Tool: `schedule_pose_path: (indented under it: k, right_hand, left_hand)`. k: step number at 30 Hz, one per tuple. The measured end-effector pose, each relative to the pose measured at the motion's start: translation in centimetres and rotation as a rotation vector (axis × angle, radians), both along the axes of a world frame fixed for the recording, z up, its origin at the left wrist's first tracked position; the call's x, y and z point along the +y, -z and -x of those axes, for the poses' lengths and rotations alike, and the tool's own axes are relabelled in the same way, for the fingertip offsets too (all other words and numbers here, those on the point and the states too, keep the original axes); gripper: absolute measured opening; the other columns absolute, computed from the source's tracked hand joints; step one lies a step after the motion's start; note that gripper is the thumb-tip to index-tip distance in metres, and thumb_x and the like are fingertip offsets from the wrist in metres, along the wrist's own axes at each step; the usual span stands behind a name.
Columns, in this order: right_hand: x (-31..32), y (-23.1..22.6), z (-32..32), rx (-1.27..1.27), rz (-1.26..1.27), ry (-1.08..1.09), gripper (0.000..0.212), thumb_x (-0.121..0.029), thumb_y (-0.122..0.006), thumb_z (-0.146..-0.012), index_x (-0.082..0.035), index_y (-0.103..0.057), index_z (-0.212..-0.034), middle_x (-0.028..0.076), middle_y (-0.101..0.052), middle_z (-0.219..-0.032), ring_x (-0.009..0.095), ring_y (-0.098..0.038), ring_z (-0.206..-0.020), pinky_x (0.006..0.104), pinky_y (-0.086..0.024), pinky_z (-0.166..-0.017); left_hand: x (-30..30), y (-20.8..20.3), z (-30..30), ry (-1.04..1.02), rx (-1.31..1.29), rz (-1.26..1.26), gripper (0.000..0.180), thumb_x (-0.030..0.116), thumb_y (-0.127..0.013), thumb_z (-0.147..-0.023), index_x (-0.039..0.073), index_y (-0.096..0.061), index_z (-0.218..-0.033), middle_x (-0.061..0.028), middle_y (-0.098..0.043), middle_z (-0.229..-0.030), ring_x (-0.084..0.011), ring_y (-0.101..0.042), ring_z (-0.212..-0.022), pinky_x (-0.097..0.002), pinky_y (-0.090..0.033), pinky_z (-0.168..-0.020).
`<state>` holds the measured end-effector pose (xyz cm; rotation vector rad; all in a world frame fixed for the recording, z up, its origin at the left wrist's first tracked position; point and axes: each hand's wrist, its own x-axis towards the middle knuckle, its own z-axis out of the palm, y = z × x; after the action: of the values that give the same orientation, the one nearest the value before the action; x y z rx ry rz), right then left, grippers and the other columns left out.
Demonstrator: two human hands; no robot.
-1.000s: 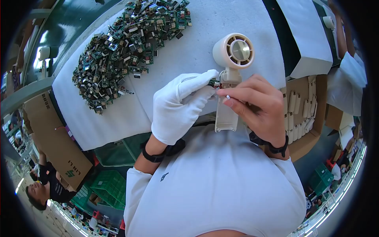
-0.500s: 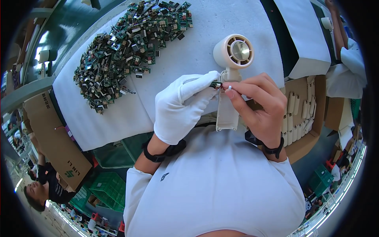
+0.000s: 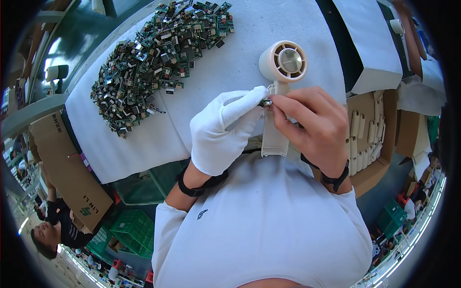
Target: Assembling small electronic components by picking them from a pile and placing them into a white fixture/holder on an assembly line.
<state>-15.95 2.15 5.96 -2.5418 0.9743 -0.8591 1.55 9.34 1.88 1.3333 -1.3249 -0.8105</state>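
Note:
A cream handheld fan (image 3: 267,62) lies on the white-covered table, its round head away from me and its opened handle (image 3: 275,139) toward me. Over the top of that handle, my white-gloved left hand (image 3: 216,132) pinches a small green circuit board (image 3: 264,102) between thumb and fingers. My bare right hand (image 3: 319,127) meets it from the right, thumb and forefinger pressed together at the board's end. The small white plug seen in those fingertips a moment ago is now covered by them. Part of the fan's neck is behind my hands.
A large heap of circuit boards (image 3: 153,62) covers the table's left side. At right, a cardboard box (image 3: 370,177) holds several cream handle parts (image 3: 355,125). A tall carton (image 3: 72,168) and green crates (image 3: 129,230) stand at lower left. Other people are at the edges.
My right fingertips have moved up and left against the circuit board, covering the white plug. The fan has shifted very slightly left. My left hand keeps its pinch.

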Motion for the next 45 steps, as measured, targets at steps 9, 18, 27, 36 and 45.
schedule_pose_path:
  k: [9, 18, 27, 36, 45]
  right_hand:
    - [0.1, 0.5, -0.3, -0.07, -0.034, 0.017, 0.023, 0.002, -0.079, -0.067, -0.005, -0.074, -0.088, 0.005, -0.066, -0.078, 0.02, -0.062, -0.068, 0.0303, -0.05, -0.056]
    - [0.8, 0.8, -0.4, -0.085, -0.01, 0.008, 0.022, 0.004, -0.078, -0.066, -0.003, -0.072, -0.086, 0.006, -0.062, -0.073, 0.02, -0.06, -0.064, 0.0293, -0.05, -0.055]
    - [-0.4, 0.7, -0.4, -0.165, -0.062, -0.035, 0.021, 0.002, -0.078, -0.069, -0.003, -0.072, -0.087, 0.006, -0.061, -0.072, 0.021, -0.06, -0.063, 0.0296, -0.049, -0.054]
    - [0.1, 1.3, 0.2, -0.193, -0.119, -0.149, 0.013, -0.007, -0.075, -0.084, 0.0, -0.068, -0.093, 0.006, -0.056, -0.075, 0.021, -0.059, -0.064, 0.0331, -0.049, -0.055]
    - [-0.1, 1.3, -0.4, -0.247, -0.147, -0.176, 0.014, -0.005, -0.074, -0.086, 0.003, -0.067, -0.095, 0.007, -0.056, -0.076, 0.021, -0.059, -0.065, 0.0337, -0.05, -0.056]
  left_hand:
    - [0.1, -0.4, 0.3, -0.033, -0.126, 0.074, 0.036, -0.006, -0.074, -0.083, 0.005, -0.072, -0.118, -0.0117, -0.073, -0.104, -0.0181, -0.069, -0.087, -0.0284, -0.055, -0.075]
    - [0.5, -0.5, 0.3, -0.03, -0.105, 0.065, 0.038, -0.008, -0.074, -0.082, 0.005, -0.073, -0.117, -0.0116, -0.073, -0.103, -0.0187, -0.069, -0.085, -0.0287, -0.055, -0.074]
    - [0.2, -0.6, 0.9, -0.1, -0.281, 0.131, 0.039, -0.004, -0.074, -0.083, 0.008, -0.072, -0.119, -0.0124, -0.073, -0.104, -0.0237, -0.071, -0.087, -0.0309, -0.056, -0.075]
    - [1.1, -0.3, 1.7, -0.143, -0.383, 0.177, 0.034, -0.007, -0.071, -0.081, 0.001, -0.071, -0.115, -0.0159, -0.071, -0.099, -0.0276, -0.068, -0.081, -0.035, -0.056, -0.073]
    - [1.0, 0.1, 1.3, -0.173, -0.375, 0.172, 0.036, -0.007, -0.071, -0.083, 0.001, -0.07, -0.118, -0.0145, -0.07, -0.101, -0.0252, -0.068, -0.084, -0.033, -0.055, -0.075]
